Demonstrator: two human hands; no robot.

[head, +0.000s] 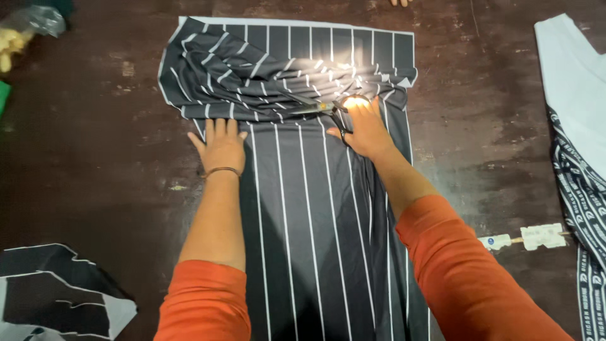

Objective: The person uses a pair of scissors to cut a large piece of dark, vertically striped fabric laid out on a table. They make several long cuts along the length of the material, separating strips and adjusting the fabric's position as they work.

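Note:
A long piece of black fabric with thin white stripes (303, 208) lies flat on a dark floor, its far end bunched into folds (252, 79). My left hand (221, 144) presses flat on the fabric's left edge, fingers together, a thin band on the wrist. My right hand (365, 129) grips a pair of scissors (319, 107), whose blades point left across the fabric just below the bunched folds. A bright light spot falls on the right hand's knuckles. Both arms wear orange sleeves.
The dark scuffed floor (95, 158) surrounds the fabric. Black and white fabric scraps (57, 297) lie at bottom left. A white garment with a black patterned band (577, 145) lies at right. Small white tags (536, 237) sit near it. A clear plastic bag (31, 25) is at top left.

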